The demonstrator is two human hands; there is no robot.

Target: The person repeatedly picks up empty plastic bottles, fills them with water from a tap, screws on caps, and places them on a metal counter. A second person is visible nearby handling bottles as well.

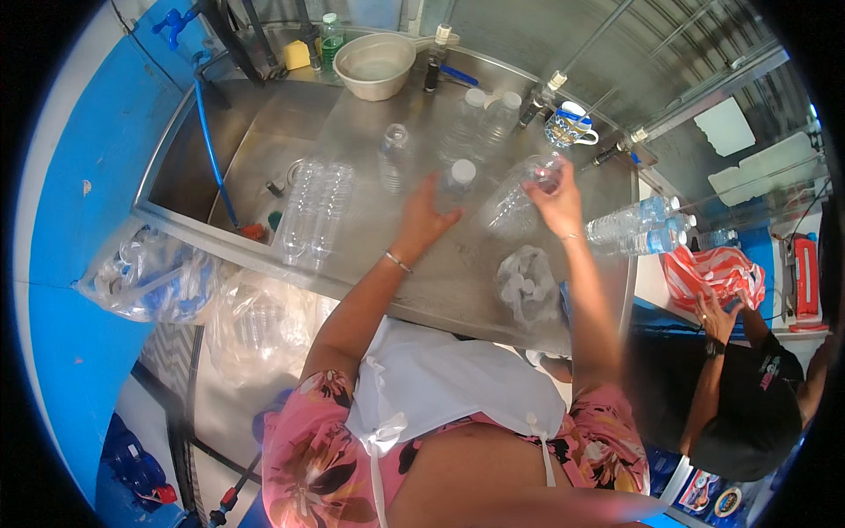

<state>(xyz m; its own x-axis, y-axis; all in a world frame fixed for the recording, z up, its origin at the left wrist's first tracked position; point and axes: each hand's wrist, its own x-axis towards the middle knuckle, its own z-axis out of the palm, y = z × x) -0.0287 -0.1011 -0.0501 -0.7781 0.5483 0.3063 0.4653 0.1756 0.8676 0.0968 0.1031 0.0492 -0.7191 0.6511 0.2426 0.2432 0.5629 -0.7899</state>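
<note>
My right hand (558,195) grips a clear plastic bottle (511,208) near its neck, tilted over the steel counter. Beside a capped clear bottle (462,174), my left hand (428,214) has its fingers apart; whether a fingertip touches that bottle is unclear. An uncapped bottle (395,158) stands to its left. Two empty bottles (317,211) lie side by side by the sink. Behind my hands are two bottles with white caps (485,125). A thin plastic bag of white caps (528,284) lies near the counter's front edge.
Taps (538,105) line the counter's back, near a mug (569,125) and a basin (375,66). The sink (257,152) is at left. Labelled bottles (637,228) are at right, where a person in black (719,396) handles a striped bag (713,274). Bags of bottles (257,323) hang below.
</note>
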